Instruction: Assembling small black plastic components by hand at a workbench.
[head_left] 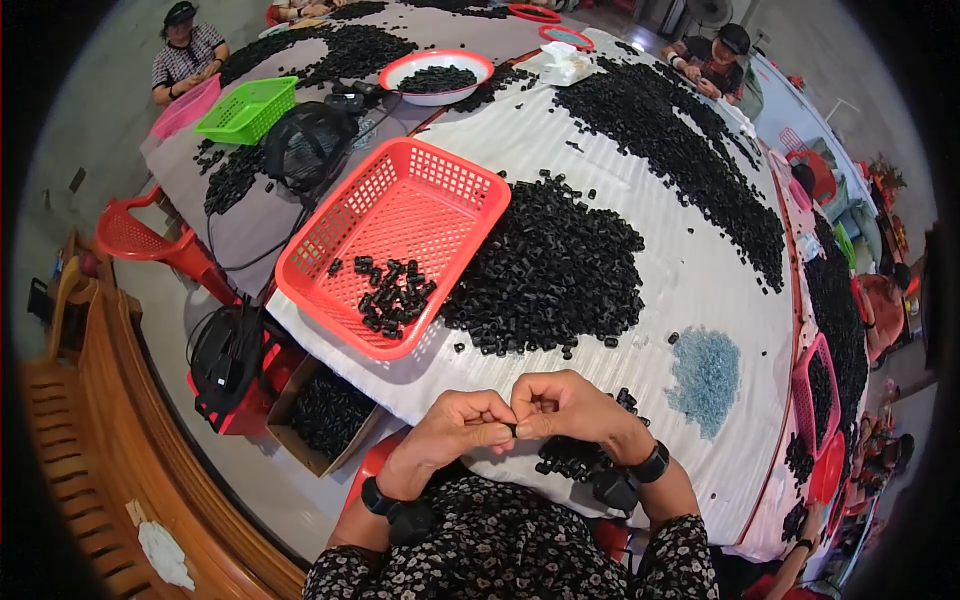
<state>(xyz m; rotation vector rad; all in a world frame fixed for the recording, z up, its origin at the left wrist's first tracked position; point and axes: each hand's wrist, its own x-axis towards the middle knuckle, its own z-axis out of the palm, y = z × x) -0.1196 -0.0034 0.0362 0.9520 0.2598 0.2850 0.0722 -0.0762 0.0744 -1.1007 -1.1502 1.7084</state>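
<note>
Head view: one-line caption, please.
Left hand and right hand pinch a small black piece near a red basket.

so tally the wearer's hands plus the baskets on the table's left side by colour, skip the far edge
Hands: 2 (left hand, right hand)
Red basket: 1
Green basket: 1
Pink basket: 1
Total: 5

A small black piece (pixel 513 429) is pinched between both hands (pixel 460 425) (pixel 568 408).

Across the cloth-covered bench (pixel 530 140) lie heaps of black pieces (pixel 550 270) — plus a red basket (pixel 410 215), a green basket (pixel 248 112), a red-rimmed basin (pixel 403 80) — and a pale-blue pile (pixel 705 380).
</note>
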